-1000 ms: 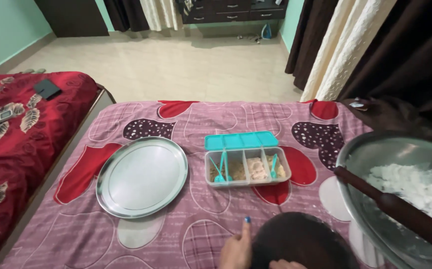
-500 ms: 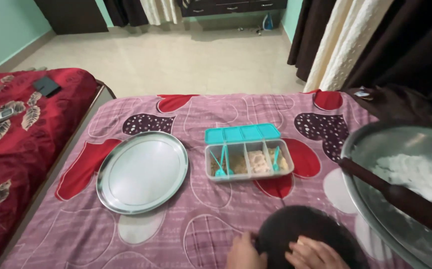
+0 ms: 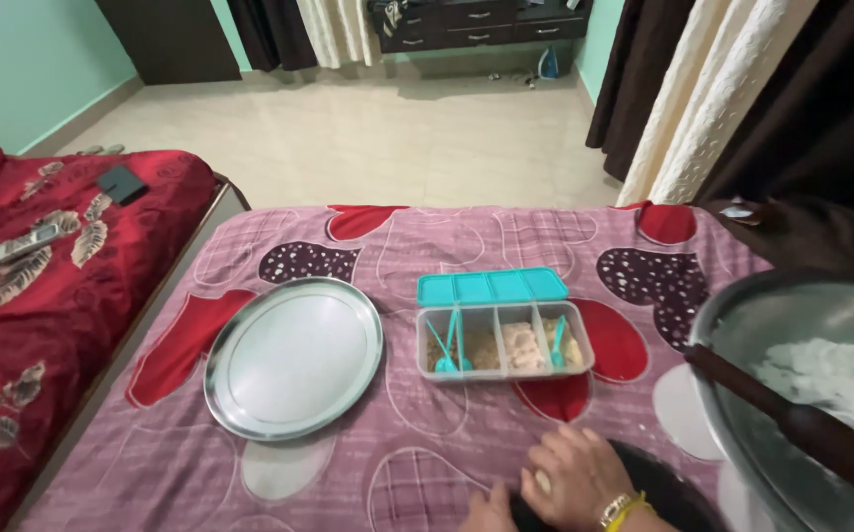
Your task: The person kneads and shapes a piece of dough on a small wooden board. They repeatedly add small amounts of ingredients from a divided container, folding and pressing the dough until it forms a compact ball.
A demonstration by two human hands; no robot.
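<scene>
Nearest the camera, at the lower edge, the right hand (image 3: 575, 478) rests palm-down on a dark round board (image 3: 678, 488), its fingers (image 3: 545, 455) held loosely together and curled over the board's near-left rim; a yellow bangle (image 3: 622, 510) circles the wrist. The left hand (image 3: 491, 512) shows only as a few knuckles at the frame edge, touching the board's left side; whether its fingers are spread or closed cannot be told. The board lies on a pink bedsheet with heart shapes (image 3: 397, 433) that covers the surface below.

To the right, a large steel bowl (image 3: 742, 325) holds white flour (image 3: 831, 379), and a dark wooden rolling pin (image 3: 791, 424) lies tilted across its rim.

Farther off, in the middle of the sheet, stands a clear four-part box (image 3: 504, 343) with a teal lid (image 3: 491, 288) hinged back, small teal spoons (image 3: 452, 345) standing in its compartments. An empty steel plate (image 3: 294, 357) sits well to its left. A bed with a red leaf-print cover (image 3: 43, 286) lies at the far left; a tiled floor (image 3: 368, 138) lies beyond.

Judged from this, the step in hand is settling the board into place. The next move likely calls for a firm two-sided hold and keeping the board clear of the bowl.
</scene>
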